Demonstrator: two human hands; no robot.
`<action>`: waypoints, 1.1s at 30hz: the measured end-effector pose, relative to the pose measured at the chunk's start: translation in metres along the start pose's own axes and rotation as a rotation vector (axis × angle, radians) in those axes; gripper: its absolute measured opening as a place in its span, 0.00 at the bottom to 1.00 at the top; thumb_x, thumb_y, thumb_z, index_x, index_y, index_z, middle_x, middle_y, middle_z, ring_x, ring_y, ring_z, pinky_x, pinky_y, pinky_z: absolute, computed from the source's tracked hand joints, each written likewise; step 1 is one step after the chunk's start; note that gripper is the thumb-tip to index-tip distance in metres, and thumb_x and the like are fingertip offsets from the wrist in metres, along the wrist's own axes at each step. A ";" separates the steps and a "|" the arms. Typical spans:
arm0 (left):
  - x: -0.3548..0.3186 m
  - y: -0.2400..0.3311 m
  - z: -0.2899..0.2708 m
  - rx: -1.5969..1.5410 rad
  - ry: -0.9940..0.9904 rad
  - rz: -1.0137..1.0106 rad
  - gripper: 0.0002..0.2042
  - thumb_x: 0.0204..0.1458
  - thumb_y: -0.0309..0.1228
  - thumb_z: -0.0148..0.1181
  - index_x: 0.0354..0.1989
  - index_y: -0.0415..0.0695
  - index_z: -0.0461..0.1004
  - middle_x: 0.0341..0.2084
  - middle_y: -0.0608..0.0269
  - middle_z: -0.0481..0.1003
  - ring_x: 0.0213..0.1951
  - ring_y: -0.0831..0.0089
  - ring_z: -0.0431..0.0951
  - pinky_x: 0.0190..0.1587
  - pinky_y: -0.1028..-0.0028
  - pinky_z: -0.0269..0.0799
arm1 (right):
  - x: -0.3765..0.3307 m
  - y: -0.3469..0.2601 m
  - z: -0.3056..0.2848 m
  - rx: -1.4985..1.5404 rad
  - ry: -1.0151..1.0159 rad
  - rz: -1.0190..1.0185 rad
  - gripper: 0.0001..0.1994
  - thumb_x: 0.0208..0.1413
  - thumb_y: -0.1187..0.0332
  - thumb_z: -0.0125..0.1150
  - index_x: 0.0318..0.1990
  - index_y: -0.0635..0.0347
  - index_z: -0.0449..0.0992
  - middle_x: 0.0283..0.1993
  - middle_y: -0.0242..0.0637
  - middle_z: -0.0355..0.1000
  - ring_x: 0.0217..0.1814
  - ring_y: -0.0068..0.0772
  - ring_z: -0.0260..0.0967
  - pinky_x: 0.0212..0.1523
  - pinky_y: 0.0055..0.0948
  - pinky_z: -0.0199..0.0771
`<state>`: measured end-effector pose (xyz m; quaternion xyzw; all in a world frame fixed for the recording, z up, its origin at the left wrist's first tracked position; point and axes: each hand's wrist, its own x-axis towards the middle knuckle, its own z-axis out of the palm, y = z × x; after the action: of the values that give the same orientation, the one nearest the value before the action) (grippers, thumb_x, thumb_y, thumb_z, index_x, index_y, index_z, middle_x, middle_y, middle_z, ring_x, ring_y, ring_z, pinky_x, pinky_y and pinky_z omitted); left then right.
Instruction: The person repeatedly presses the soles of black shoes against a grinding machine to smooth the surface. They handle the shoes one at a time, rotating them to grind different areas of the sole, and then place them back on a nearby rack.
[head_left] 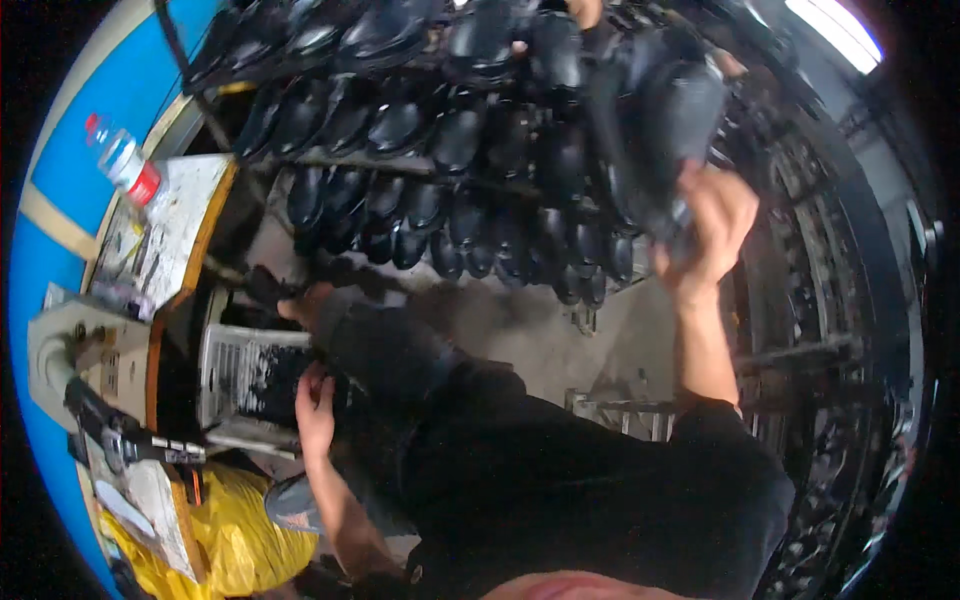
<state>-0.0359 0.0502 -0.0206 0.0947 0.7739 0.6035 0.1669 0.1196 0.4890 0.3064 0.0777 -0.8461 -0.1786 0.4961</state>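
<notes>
My right hand (712,225) is raised at the upper right, its fingers closed around a black shoe (680,115). That shoe is blurred by motion and overlaps the rack behind it. My left hand (316,410) is low on the left, beside my dark-clad leg and the right side of a white plastic crate (212,375). Its fingers point upward, slightly bent and apart, and nothing shows clearly between them. Dark, patchy material (270,375) fills the crate's inside. Ahead, glossy black shoes (400,125) stand in rows on a tiered rack (385,162).
A worn white worktable (190,225) on the left bears a plastic bottle (130,170) with a red cap. Below it are a machine with a grey pipe (58,365) and a yellow plastic bag (250,525). Dark metal racking (800,355) lines the right side.
</notes>
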 end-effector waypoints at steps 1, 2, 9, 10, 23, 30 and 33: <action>-0.002 0.018 0.000 0.017 -0.016 0.023 0.21 0.62 0.23 0.52 0.63 0.34 0.63 0.57 0.54 0.71 0.55 0.71 0.71 0.59 0.71 0.64 | 0.001 -0.022 0.014 0.110 0.000 -0.085 0.20 0.44 0.73 0.64 0.49 0.58 0.73 0.50 0.45 0.74 0.49 0.46 0.69 0.52 0.42 0.70; -0.005 0.036 0.004 -0.073 -0.016 0.005 0.23 0.60 0.21 0.52 0.64 0.35 0.62 0.57 0.54 0.71 0.54 0.71 0.72 0.57 0.73 0.66 | -0.002 -0.042 0.035 0.299 0.061 -0.097 0.19 0.45 0.72 0.64 0.48 0.57 0.72 0.50 0.45 0.74 0.49 0.46 0.70 0.52 0.42 0.70; -0.043 0.049 -0.009 -1.062 0.102 0.194 0.45 0.52 0.25 0.65 0.74 0.50 0.40 0.70 0.55 0.53 0.67 0.57 0.62 0.60 0.57 0.68 | -0.015 -0.199 0.153 1.812 -0.421 0.859 0.31 0.45 0.76 0.63 0.60 0.66 0.62 0.58 0.44 0.69 0.58 0.37 0.68 0.59 0.36 0.67; -0.049 0.060 -0.015 -1.114 0.168 0.256 0.48 0.50 0.26 0.68 0.74 0.49 0.39 0.70 0.56 0.53 0.67 0.60 0.61 0.61 0.60 0.68 | -0.024 -0.214 0.173 1.863 -0.535 1.002 0.31 0.46 0.77 0.62 0.61 0.65 0.62 0.58 0.43 0.69 0.59 0.36 0.68 0.60 0.36 0.67; -0.069 0.110 -0.062 -0.365 0.566 0.353 0.53 0.43 0.21 0.74 0.74 0.41 0.39 0.74 0.57 0.42 0.66 0.70 0.60 0.63 0.68 0.62 | -0.082 -0.259 0.334 1.840 -0.777 0.461 0.29 0.53 0.74 0.56 0.65 0.64 0.61 0.64 0.46 0.63 0.64 0.42 0.64 0.62 0.37 0.65; -0.070 0.093 -0.059 -0.765 0.611 0.336 0.55 0.42 0.21 0.75 0.74 0.42 0.37 0.73 0.57 0.46 0.61 0.71 0.67 0.59 0.69 0.67 | 0.010 -0.272 0.302 2.270 -0.734 0.826 0.38 0.50 0.58 0.73 0.65 0.63 0.61 0.60 0.48 0.67 0.63 0.44 0.66 0.64 0.42 0.66; -0.079 0.070 -0.057 -0.903 0.642 0.249 0.56 0.41 0.22 0.75 0.75 0.43 0.37 0.72 0.58 0.48 0.59 0.71 0.69 0.57 0.71 0.69 | 0.028 -0.274 0.306 2.180 -0.735 0.735 0.39 0.49 0.57 0.74 0.65 0.64 0.61 0.59 0.49 0.69 0.61 0.45 0.67 0.64 0.44 0.66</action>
<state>0.0119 -0.0104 0.0707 -0.0839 0.4339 0.8883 -0.1250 -0.1717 0.2956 0.0891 0.1547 -0.6147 0.7694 -0.0793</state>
